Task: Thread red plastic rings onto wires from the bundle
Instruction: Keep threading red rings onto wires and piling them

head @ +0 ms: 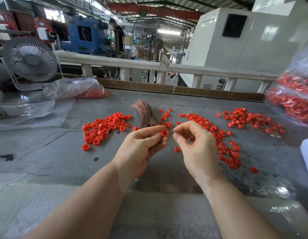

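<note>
My left hand [142, 147] pinches one red plastic ring [164, 133] between thumb and fingertips above the grey table [54, 152]. Just to its right, my right hand [193, 142] has thumb and forefinger pinched together near the ring; a thin wire trails from it down to the right, hard to make out. The copper wire bundle [146, 114] lies behind my hands. A pile of loose red rings [104, 128] sits to the left. Rings threaded on wires [250, 121] lie to the right.
A white desk fan [29, 59] stands at the back left beside a clear bag of red rings [84, 91]. Another clear bag full of red parts [294, 100] is at the right edge. Scattered rings [231, 152] lie right of my right hand. A white rail [149, 66] borders the table's far side.
</note>
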### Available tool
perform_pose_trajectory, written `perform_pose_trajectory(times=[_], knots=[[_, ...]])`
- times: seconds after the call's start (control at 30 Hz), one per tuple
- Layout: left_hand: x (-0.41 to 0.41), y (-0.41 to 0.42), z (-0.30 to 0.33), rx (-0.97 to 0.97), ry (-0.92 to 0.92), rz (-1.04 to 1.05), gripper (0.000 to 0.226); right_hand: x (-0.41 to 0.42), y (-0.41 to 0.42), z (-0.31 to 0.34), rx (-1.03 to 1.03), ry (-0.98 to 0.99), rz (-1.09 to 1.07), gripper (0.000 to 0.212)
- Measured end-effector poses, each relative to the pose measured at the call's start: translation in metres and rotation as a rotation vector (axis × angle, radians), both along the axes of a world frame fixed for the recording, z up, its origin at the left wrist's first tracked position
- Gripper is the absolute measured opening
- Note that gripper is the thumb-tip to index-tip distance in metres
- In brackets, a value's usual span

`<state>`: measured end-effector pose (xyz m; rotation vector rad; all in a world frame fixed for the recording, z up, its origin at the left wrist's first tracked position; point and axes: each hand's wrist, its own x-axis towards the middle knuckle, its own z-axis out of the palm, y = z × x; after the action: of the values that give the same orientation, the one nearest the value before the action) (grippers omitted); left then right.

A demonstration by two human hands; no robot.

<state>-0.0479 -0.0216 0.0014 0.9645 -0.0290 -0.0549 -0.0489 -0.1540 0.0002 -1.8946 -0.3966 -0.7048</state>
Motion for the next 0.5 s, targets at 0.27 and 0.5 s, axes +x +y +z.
perform_pose_trajectory(times=[0.27, 0.5], knots=[[-0.0003, 0.001, 0.001, 0.015, 0.018, -0.016, 0.025, -0.0012, 0.001, 0.0009, 0.023, 0.059, 0.048, 0.026], [-0.0023, 0.0002, 0.0029, 0.011, 0.028, -0.037, 0.025, 0.0004, 0.0011, -0.0003, 0.004, 0.055, 0.048, 0.024]])
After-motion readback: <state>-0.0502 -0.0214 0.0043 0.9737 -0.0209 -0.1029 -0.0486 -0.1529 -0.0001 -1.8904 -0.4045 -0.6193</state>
